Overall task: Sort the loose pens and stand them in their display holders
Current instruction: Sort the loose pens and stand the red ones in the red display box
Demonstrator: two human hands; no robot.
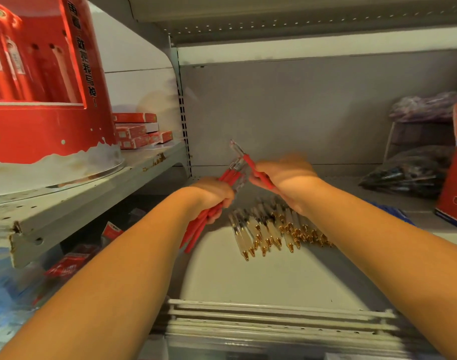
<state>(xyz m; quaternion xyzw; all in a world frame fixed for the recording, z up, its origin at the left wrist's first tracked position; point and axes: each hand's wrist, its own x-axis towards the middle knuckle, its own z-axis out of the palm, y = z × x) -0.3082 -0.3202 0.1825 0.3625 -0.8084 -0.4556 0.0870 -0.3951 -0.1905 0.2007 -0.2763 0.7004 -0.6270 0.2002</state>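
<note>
Red display holder (48, 100) stands on shelf at far left. My left hand (211, 196) grips bundle of red pens (209, 216). My right hand (282, 175) pinches single red pen (250, 165). Clear gold-tipped pens (271, 229) lie on shelf below hands.

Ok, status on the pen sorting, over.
Left hand grips bundle of red pens. Right hand holds single red pen. Gold-tipped clear pens lie loose on shelf below. Nothing seen in the way.

You face a stationery shop's metal shelving (149, 162): red pen display stand (48, 131), boxed stock (136, 131), bagged pens (409, 175).
</note>
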